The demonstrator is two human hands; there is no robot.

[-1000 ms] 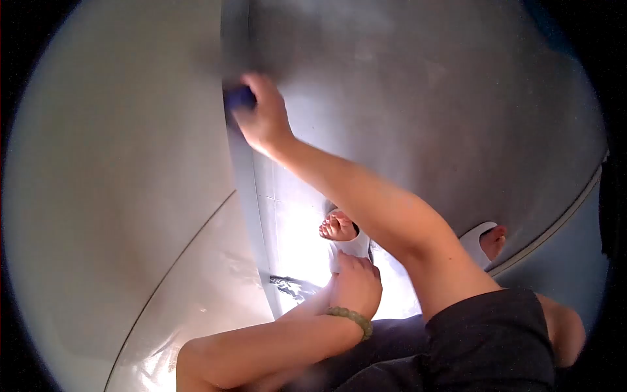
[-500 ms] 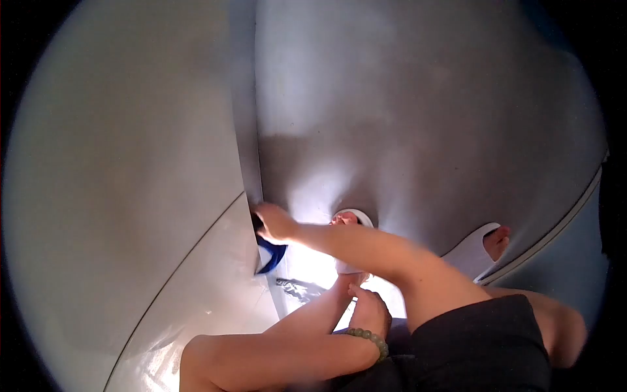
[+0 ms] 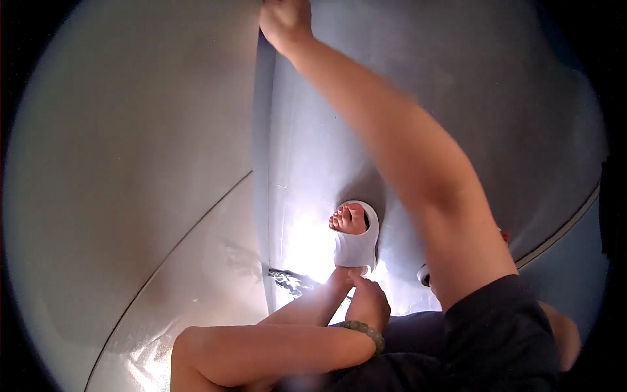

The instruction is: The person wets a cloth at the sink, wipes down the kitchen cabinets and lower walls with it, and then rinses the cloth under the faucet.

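Note:
My right hand (image 3: 286, 26) is at the top of the view, curled at the upper end of the seam between two grey panels. Its fingertips are partly cut off by the frame, and whatever lies in them is hidden. The bare right arm (image 3: 398, 150) stretches up from a dark sleeve. My left hand (image 3: 369, 304), with a green bead bracelet (image 3: 363, 332) at the wrist, hangs low beside the ankle. A finger and thumb look slightly apart there, and I see nothing between them.
A large pale panel (image 3: 144, 130) fills the left side. Below, a foot in a white slipper (image 3: 356, 251) stands on the grey surface (image 3: 326, 130). A crumpled dark strip (image 3: 292, 281) lies near the seam. A curved rim (image 3: 562, 228) borders the right side.
My right hand has swept up along the seam from near the slipper to the top. The blue thing beneath it is out of sight. My left hand stays about where it was.

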